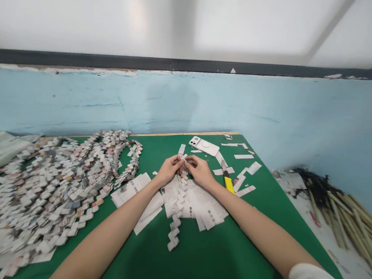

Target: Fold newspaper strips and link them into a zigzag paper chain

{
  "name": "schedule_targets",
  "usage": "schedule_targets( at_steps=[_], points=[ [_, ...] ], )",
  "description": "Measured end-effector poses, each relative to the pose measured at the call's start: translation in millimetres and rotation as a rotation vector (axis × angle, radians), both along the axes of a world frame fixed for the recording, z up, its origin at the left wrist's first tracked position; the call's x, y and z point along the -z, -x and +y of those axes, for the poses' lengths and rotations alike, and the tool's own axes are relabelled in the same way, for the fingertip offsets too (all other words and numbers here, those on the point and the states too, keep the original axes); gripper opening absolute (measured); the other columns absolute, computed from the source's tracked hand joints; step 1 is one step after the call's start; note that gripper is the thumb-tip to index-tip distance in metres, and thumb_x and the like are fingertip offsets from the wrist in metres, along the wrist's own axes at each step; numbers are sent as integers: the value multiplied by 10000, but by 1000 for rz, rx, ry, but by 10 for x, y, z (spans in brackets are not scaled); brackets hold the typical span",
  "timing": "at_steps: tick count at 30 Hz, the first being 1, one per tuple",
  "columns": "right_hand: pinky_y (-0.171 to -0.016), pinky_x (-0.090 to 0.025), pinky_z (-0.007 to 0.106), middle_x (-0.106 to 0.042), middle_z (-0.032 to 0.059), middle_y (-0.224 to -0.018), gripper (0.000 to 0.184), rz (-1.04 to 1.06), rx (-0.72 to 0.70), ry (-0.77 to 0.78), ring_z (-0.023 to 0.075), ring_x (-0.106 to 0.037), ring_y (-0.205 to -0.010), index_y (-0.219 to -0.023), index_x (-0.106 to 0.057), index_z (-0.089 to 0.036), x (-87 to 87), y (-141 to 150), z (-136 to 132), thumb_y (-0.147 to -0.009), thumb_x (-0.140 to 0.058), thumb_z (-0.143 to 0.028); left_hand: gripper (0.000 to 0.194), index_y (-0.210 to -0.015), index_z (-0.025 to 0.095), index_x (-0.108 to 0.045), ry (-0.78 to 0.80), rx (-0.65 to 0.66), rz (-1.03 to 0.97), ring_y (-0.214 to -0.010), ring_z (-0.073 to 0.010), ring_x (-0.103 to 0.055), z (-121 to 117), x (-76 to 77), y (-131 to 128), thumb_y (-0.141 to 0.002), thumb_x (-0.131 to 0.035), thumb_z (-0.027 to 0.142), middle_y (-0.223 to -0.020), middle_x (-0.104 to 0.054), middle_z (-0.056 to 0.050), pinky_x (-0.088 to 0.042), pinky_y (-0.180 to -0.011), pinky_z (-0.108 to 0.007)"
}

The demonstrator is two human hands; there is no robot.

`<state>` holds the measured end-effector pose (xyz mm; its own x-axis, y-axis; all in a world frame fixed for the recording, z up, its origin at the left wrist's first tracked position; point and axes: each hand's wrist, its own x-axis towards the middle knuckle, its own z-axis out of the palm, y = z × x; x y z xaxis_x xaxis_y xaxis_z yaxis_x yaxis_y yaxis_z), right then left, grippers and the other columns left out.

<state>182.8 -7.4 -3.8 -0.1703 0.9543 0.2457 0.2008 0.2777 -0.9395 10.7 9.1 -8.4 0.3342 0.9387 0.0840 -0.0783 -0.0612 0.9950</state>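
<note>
My left hand [168, 169] and my right hand [200, 170] meet over the middle of the green table [212, 259]. Both pinch the top end of a folded paper chain [175, 219], which trails toward me in a zigzag. The fingers of both hands are closed round the chain's end and a small paper strip. Under the hands lies a heap of cut newspaper strips [199, 203].
A big pile of finished paper chains [49, 186] covers the table's left side. A white phone [204, 145] lies near the far edge, a yellow utility knife [228, 181] and loose strips [249, 169] to the right. Bamboo sticks [352, 216] lie on the floor right.
</note>
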Motion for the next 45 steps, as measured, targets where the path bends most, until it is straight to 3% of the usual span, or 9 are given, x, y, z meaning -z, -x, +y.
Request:
schedule_targets(
  at_steps=[10, 16, 33, 39, 45],
  points=[
    [-629, -445, 267, -683, -1, -736, 192, 46, 5, 29, 167, -626, -671, -910, -564, -204, -2, -1, -2, -882, -635, -379, 431, -779, 190, -538, -2, 4, -5, -503, -114, -493, 4, 15, 2, -838, -719, 577, -555, -568, 32, -397, -545, -247],
    [-648, -437, 276, -669, -17, -732, 209, 38, -14, 18, 169, -614, -679, -980, -538, -215, -3, -7, 2, -892, -633, -380, 434, -787, 187, -541, -1, 1, -5, -502, -112, -494, 14, 43, 0, -834, -719, 580, -553, -572, 31, -396, -538, -241],
    [-676, -454, 307, -641, -8, -751, 145, -63, -46, -12, 180, -606, -692, -929, -571, -210, -3, -10, -10, -939, -564, -355, 453, -803, 180, -556, -6, 8, 23, -500, -110, -491, 7, 25, -2, -838, -703, 607, -565, -564, 33, -391, -537, -244],
    [-769, -468, 322, -576, 56, -968, 107, -124, 47, -246, 204, -582, -887, -863, -623, -205, -54, -13, -5, -922, -601, -291, 493, -818, 196, -531, -2, 7, -9, -498, -125, -506, 10, 37, -17, -934, -514, 674, -564, -571, 22, -393, -542, -257],
    [-766, -466, 315, -566, 34, -894, 110, -31, 88, -327, 196, -562, -854, -875, -599, -219, -94, -26, -21, -962, -572, -282, 520, -704, 181, -550, -76, 82, 132, -546, -130, -502, -12, 7, -18, -943, -524, 643, -584, -590, -3, -392, -590, -269]
  ],
)
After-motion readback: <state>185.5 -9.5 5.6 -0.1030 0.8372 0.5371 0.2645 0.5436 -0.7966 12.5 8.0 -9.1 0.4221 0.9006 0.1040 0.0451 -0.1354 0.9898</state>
